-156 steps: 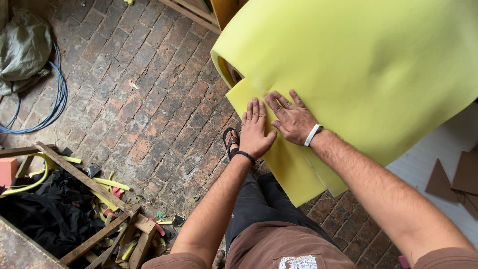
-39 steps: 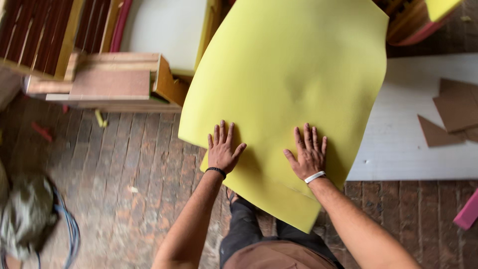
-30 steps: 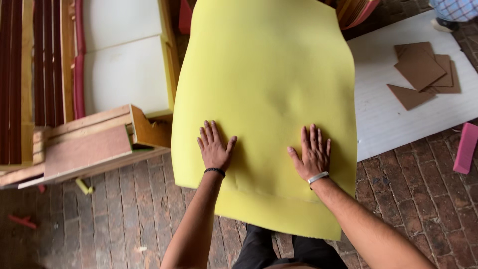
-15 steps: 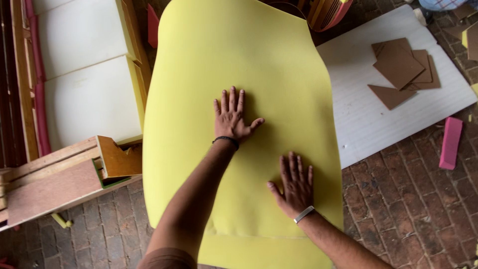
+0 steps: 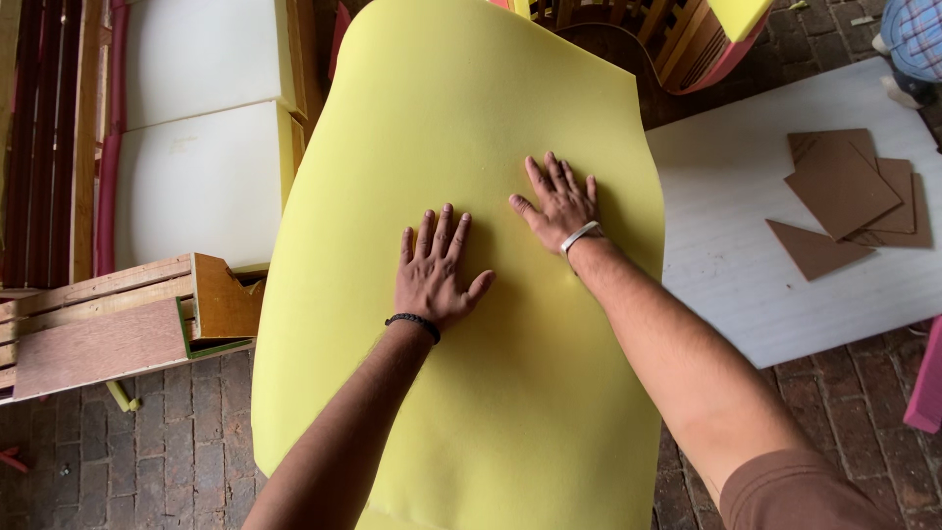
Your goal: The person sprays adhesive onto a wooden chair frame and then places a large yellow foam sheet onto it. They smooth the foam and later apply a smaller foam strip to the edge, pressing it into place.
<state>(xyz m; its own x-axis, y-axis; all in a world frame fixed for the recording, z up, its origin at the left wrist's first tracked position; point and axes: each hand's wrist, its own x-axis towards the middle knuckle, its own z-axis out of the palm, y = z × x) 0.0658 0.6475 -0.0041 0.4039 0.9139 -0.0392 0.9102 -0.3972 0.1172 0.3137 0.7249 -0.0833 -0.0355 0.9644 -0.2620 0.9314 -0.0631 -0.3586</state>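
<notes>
Nearest the camera, two bare forearms reach forward over a large, curved sheet of yellow foam, which fills the middle of the view and hangs over the brick floor. On that sheet the left hand, with a dark beaded band at the wrist, lies flat with its fingers spread apart, gripping nothing. Just beyond it and a little to the right, the right hand, wearing a pale wristband, presses palm-down on the same foam, fingers likewise splayed and empty. Left of the sheet stands a wooden frame of planks and plywood, and behind it lean pale cream foam slabs. To the right, a white corrugated board lies on the bricks, carrying several flat brown cardboard pieces. Farther off, above the foam's top edge, a slatted wooden furniture frame shows, and a person's checked sleeve sits in the far right corner.
</notes>
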